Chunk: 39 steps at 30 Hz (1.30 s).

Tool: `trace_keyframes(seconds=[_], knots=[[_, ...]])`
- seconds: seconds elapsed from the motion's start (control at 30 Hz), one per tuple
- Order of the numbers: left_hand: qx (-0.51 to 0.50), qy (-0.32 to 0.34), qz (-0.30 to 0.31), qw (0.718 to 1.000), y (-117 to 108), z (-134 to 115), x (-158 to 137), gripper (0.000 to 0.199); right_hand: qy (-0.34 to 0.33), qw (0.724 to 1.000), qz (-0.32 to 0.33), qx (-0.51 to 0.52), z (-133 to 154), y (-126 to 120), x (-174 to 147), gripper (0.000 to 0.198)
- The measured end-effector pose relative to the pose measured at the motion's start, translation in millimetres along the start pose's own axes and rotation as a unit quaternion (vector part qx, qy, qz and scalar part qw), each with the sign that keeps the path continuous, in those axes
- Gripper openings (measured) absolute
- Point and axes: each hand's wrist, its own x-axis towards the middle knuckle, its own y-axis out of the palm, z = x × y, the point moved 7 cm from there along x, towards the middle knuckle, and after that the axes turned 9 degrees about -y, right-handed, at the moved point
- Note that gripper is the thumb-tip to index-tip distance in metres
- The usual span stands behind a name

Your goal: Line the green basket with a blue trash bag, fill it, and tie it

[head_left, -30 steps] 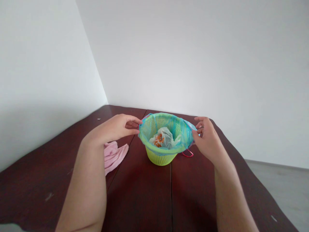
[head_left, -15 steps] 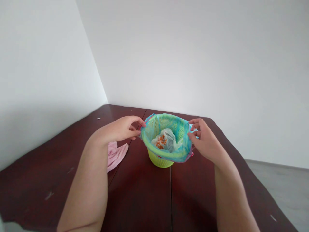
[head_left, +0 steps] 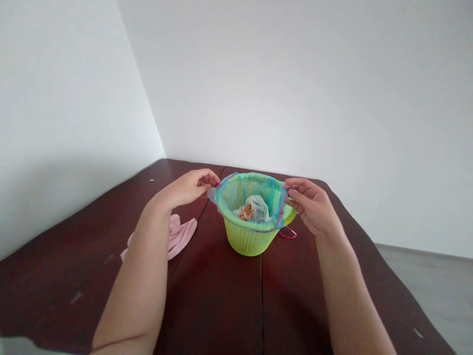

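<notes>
A yellow-green plastic basket (head_left: 251, 240) with slotted walls stands upright on the dark red table. A thin blue-green bag (head_left: 276, 197) with a pink drawstring lines it, its edge turned over the rim. Inside lies a crumpled whitish plastic bag (head_left: 261, 209) with orange bits on it. My left hand (head_left: 195, 187) pinches the liner bag's edge at the left of the rim. At the right of the rim, my right hand (head_left: 308, 199) grips the opposite edge between thumb and fingers. A loop of pink drawstring (head_left: 287, 232) hangs below that side.
A pink cloth (head_left: 181, 236) lies on the table (head_left: 218, 305) left of the basket, partly behind my left forearm. White walls (head_left: 266, 88) border the table behind and at the left. Grey floor (head_left: 417, 276) shows beyond its right edge.
The liner's front edge has been drawn up, so more of the basket's front wall shows. My left hand has risen slightly, and my right hand has moved a little inward. The drawstring loop hangs lower.
</notes>
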Motion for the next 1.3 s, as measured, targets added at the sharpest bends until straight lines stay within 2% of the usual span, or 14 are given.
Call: trace_keyframes(seconds=[0.17,0.27,0.37,0.5,0.57,0.63,0.73,0.8,0.9,1.03,1.17,1.23,1.3], knots=[[0.031,0.005,0.044,0.999,4.2,11.6,2.4,0.051,-0.081,0.988,0.058,-0.119,4.0,9.9,-2.1,0.025],[0.013,0.016,0.098,0.995,13.4,13.4,2.3,0.051,-0.151,0.952,0.084,-0.251,11.4,13.6,-5.3,0.024],[0.010,0.034,0.113,0.993,16.4,8.9,-0.4,0.049,-0.205,0.906,0.105,-0.356,17.9,17.4,-8.1,0.029],[0.051,0.040,0.124,0.990,17.6,-3.4,-10.5,0.042,-0.238,0.875,0.096,-0.411,26.1,16.8,-8.9,0.028],[0.082,0.044,0.120,0.988,17.3,-9.3,-15.1,0.042,-0.250,0.870,0.088,-0.416,31.3,16.3,-9.4,0.026],[0.116,0.063,0.089,0.987,14.5,-14.5,-16.9,0.043,-0.259,0.873,0.085,-0.404,36.2,16.2,-10.1,0.026],[0.158,0.095,0.030,0.982,10.6,-18.5,-15.2,0.044,-0.252,0.884,0.072,-0.387,39.4,12.3,-9.9,0.025],[0.176,0.107,0.014,0.979,11.4,-17.9,-12.9,0.044,-0.231,0.887,0.059,-0.395,37.5,7.2,-9.0,0.021],[0.187,0.125,0.030,0.974,16.9,-17.0,-10.7,0.042,-0.171,0.887,0.075,-0.422,26.6,2.0,-6.8,0.019],[0.175,0.134,0.068,0.973,26.3,-19.4,-10.2,0.040,-0.102,0.880,0.099,-0.452,9.3,2.3,-5.9,0.027],[0.173,0.151,0.070,0.971,33.4,-28.6,-9.0,0.038,-0.080,0.885,0.070,-0.453,-1.7,7.2,-6.9,0.056],[0.147,0.163,0.060,0.974,33.9,-33.3,-8.1,0.038,-0.084,0.877,0.048,-0.471,-4.5,10.2,-8.1,0.071],[0.109,0.165,0.051,0.979,32.9,-35.6,-6.9,0.037,-0.093,0.863,0.038,-0.496,-6.4,13.7,-9.4,0.078]])
